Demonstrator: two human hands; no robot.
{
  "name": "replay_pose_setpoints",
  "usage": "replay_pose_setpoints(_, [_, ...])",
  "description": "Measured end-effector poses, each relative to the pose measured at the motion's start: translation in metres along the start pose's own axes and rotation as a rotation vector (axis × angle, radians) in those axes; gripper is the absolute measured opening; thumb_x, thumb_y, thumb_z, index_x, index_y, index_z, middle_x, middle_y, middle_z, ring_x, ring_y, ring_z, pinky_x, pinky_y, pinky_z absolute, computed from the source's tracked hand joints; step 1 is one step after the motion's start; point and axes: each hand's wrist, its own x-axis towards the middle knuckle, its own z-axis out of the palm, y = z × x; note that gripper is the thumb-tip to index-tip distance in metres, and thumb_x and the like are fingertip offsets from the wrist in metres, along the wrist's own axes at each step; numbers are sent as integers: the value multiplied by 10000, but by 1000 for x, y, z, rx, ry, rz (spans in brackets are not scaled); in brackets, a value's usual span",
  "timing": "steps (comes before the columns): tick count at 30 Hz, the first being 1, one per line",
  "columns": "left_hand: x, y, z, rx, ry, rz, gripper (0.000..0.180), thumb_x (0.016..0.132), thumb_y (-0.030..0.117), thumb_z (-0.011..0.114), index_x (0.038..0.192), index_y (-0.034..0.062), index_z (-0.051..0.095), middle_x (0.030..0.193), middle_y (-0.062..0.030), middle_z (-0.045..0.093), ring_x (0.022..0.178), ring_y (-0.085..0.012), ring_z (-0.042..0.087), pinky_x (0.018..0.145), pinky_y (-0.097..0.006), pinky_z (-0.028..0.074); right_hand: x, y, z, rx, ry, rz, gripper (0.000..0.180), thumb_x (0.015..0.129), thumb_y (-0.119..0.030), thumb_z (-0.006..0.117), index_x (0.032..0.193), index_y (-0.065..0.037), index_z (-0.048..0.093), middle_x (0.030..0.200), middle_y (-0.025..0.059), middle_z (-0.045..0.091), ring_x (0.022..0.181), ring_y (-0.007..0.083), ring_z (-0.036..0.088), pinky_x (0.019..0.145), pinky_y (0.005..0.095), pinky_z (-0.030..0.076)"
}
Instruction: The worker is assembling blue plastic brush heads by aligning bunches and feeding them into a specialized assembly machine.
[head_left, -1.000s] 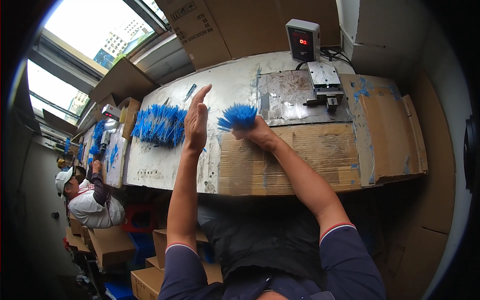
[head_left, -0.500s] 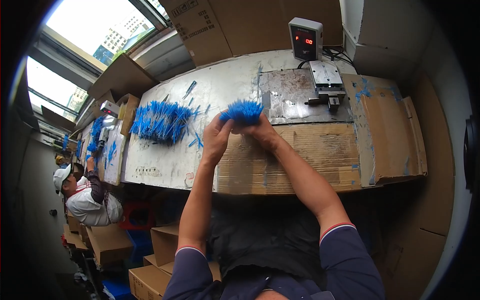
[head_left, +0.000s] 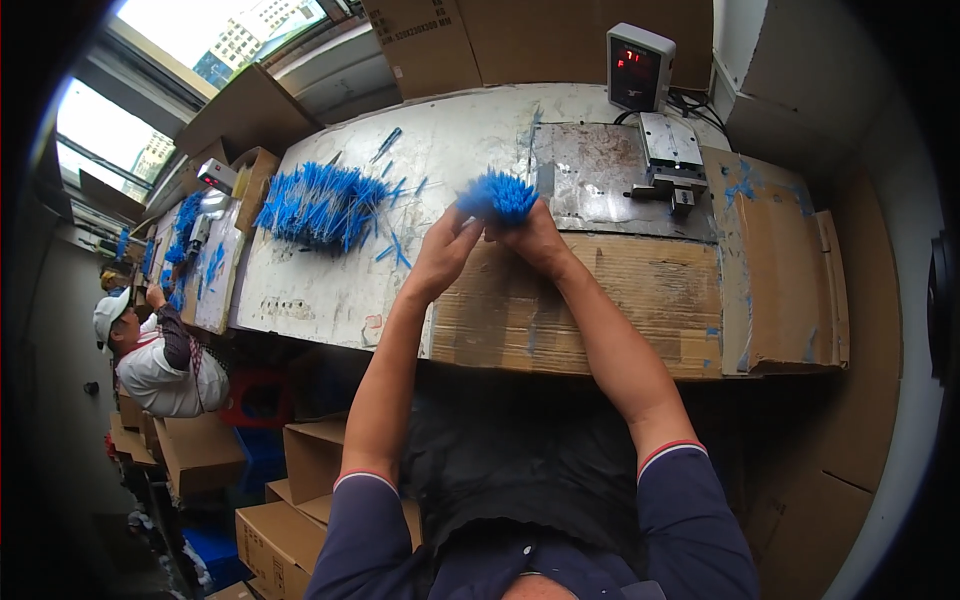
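Between my two hands is a thick bundle of thin blue sticks, its bristling ends facing up and away from me. My left hand is closed around the bundle's left side, and its edge there is smeared by motion. My right hand grips the right side from below, its fingers mostly hidden behind the sticks. To the left on the table lies a large pile of similar sticks with blue ends and paler shafts. A few loose blue sticks are scattered beside that pile.
A cardboard sheet covers the near tabletop. Behind it are a metal plate, a metal fixture and a box with a red display. A screwdriver lies farther back. Another person works at far left.
The bundle has turned in my hands and looks rounder and more compact. The red display's reading has changed. The whole view has shifted slightly.
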Motion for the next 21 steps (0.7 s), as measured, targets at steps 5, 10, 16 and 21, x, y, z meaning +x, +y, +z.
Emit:
replay_pose_setpoints(5, [-12, -10, 12, -324, 232, -5, 361, 1053, 184, 593, 1344, -29, 584, 1213, -79, 675, 1107, -162, 631, 991, -301, 479, -5, -31, -6, 604, -24, 511, 231, 807, 10, 768, 1029, 40, 709, 930, 98, 728, 763, 182, 705, 670, 313, 576])
replay_pose_setpoints(10, [-11, -32, 27, -455, 332, -83, 248, 1039, 190, 625, 1194, 2, 671, 994, -9, 708, 835, -78, 650, 761, -225, 528, -10, -27, 4, 539, -17, 553, 246, 795, 27, 767, 1034, 37, 711, 916, 88, 716, 750, 195, 701, 660, 328, 583])
replay_pose_setpoints(16, [0, -19, 29, -793, 241, -107, 227, 1014, 211, 659, 1148, 28, 683, 954, -16, 706, 746, -67, 634, 637, -219, 515, -7, -31, -5, 595, -27, 688, 298, 763, 25, 772, 1054, 22, 711, 929, 86, 718, 789, 192, 703, 682, 323, 584])
replay_pose_setpoints(21, [15, -23, 24, -692, 176, -74, 286, 951, 272, 742, 1122, 48, 691, 944, -27, 708, 726, -71, 628, 572, -207, 484, -2, -28, -6, 534, -27, 654, 336, 749, 38, 749, 1080, 17, 694, 964, 99, 711, 775, 213, 714, 681, 352, 607])
